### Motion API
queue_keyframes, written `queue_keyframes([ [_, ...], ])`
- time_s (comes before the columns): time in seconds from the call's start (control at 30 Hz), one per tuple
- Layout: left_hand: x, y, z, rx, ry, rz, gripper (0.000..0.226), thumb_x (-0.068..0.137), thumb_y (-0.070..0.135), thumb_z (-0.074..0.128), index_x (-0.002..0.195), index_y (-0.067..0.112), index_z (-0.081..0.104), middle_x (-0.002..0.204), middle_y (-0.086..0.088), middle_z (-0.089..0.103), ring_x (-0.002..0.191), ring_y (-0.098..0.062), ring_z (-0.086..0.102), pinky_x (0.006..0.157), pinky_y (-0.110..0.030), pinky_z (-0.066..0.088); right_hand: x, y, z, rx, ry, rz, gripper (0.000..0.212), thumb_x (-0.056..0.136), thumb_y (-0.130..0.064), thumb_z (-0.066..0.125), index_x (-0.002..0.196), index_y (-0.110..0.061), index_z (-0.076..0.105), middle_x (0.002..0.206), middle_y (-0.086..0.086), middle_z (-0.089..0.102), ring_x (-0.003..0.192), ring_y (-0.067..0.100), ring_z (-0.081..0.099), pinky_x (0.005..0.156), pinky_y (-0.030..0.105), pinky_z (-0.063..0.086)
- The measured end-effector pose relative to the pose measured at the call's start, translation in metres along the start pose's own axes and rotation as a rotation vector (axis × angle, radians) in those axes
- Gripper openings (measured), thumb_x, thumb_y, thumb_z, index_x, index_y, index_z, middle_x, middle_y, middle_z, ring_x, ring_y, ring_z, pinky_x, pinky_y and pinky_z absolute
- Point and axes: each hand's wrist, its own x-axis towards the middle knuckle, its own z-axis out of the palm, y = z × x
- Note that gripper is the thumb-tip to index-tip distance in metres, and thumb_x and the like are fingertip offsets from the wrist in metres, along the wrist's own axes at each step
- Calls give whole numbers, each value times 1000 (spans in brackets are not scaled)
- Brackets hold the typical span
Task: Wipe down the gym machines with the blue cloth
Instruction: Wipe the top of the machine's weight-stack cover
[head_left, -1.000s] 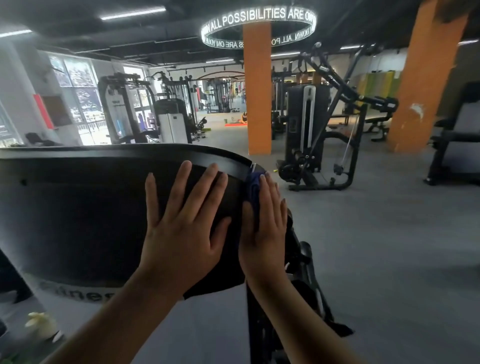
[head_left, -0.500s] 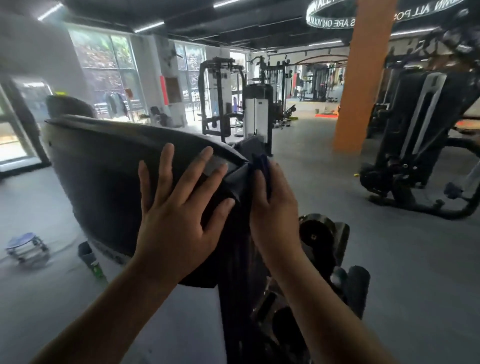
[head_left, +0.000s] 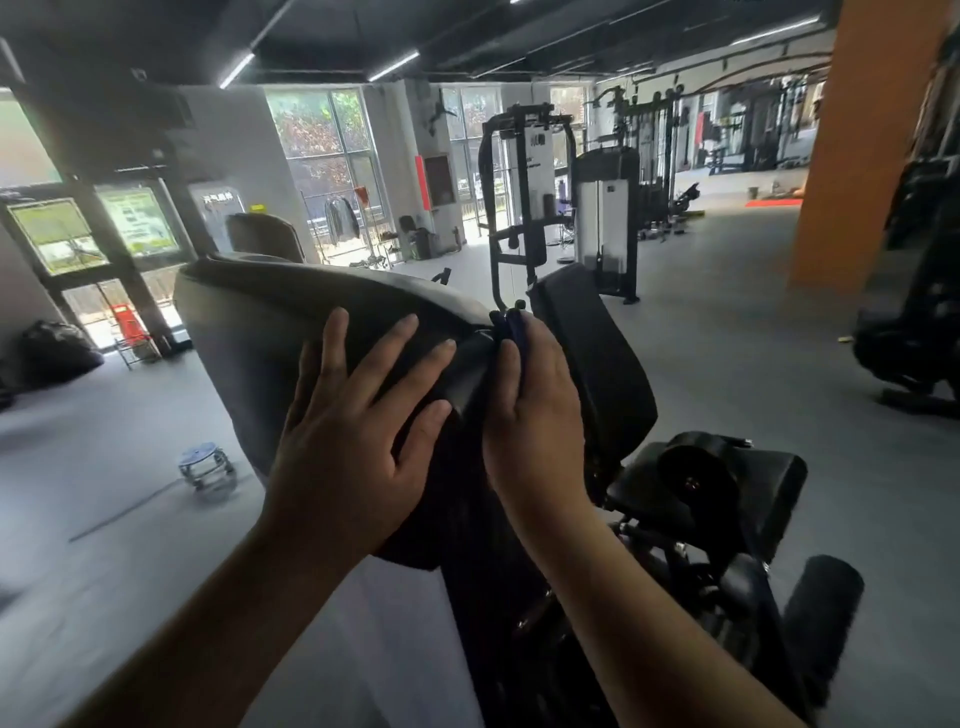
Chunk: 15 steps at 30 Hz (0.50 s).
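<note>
Now, centre frame: left hand (head_left: 353, 431) spread flat, bracing black machine pad (head_left: 280, 322). Right hand (head_left: 535, 415), fingers (head_left: 543, 345) straight, pressing blue cloth (head_left: 511, 325) against pad's right edge. Cloth probably soft, light, prone to bunching; best held flat under palm.

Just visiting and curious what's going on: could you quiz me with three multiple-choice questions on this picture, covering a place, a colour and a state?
1. Where is the blue fabric cloth? A on the floor; B under the right hand, at the edge of the curved black machine pad; C hanging on a wall.
2. The square pillar is: A green; B white; C orange.
3. The left hand is: A clenched; B flat on the pad, fingers spread; C hanging free.
Answers: B, blue peeks out above that hand; C, plainly orange; B, straight fingers on it.
</note>
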Motion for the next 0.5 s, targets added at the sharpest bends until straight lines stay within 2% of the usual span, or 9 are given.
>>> queue_keyframes([
  [0.07, 0, 6, 1, 14, -10, -8, 53, 113, 42, 46, 164, 28, 49, 174, 2, 41, 167, -44, 13, 132, -67, 19, -32, 3, 1, -26, -17, -28, 49, 118, -36, 40, 166, -29, 37, 169, -7, 43, 155, 5, 39, 125, 41, 41],
  [0.13, -1, 10, 2, 42, -12, 5, 53, 113, 38, 45, 164, 26, 49, 172, 3, 43, 166, -46, 16, 133, -66, 19, -55, 8, -3, -46, -49, -66, 56, 117, -40, 39, 171, -32, 25, 177, -9, 28, 162, 6, 26, 129, 42, 35],
  [0.17, -1, 11, 1, 55, -14, 12, 53, 114, 38, 44, 164, 25, 49, 172, 3, 43, 166, -47, 16, 133, -65, 19, -50, 10, -6, -31, -60, -67, 55, 117, -43, 39, 170, -33, 27, 174, -9, 33, 160, 8, 32, 127, 44, 38],
  [0.23, 1, 12, -1, 77, -30, 17, 52, 114, 38, 43, 165, 26, 48, 173, 5, 42, 166, -46, 15, 133, -63, 20, -22, 15, -8, 38, -52, -2, 43, 116, -42, 41, 157, -32, 46, 150, -11, 57, 139, 10, 55, 115, 48, 48],
  [0.27, 1, 12, -1, 83, -41, 13, 52, 114, 38, 43, 165, 27, 48, 173, 6, 41, 166, -45, 15, 134, -63, 20, -7, 16, -9, 66, -36, 39, 37, 116, -40, 40, 149, -30, 54, 138, -12, 64, 129, 10, 61, 111, 49, 51],
  [0.3, 1, 13, -2, 86, -49, 5, 52, 115, 38, 43, 165, 27, 47, 174, 6, 40, 166, -45, 15, 134, -62, 20, 4, 15, -10, 82, -28, 55, 35, 117, -39, 38, 145, -29, 57, 134, -12, 66, 127, 10, 62, 111, 49, 51],
  [0.4, 0, 14, -1, 98, -70, 0, 53, 116, 39, 40, 167, 26, 44, 176, 5, 35, 167, -45, 13, 132, -65, 22, -9, 14, -9, 103, -76, 52, 40, 118, -38, 36, 158, -35, 42, 155, -12, 54, 143, 7, 51, 118, 46, 48],
  [0.5, -1, 14, 0, 118, -79, 15, 54, 117, 38, 38, 168, 23, 42, 178, 3, 30, 166, -46, 15, 130, -67, 26, -46, 28, -12, 182, -86, 117, 46, 118, -34, 40, 163, -43, 35, 157, -24, 49, 145, -1, 48, 120, 41, 47],
])
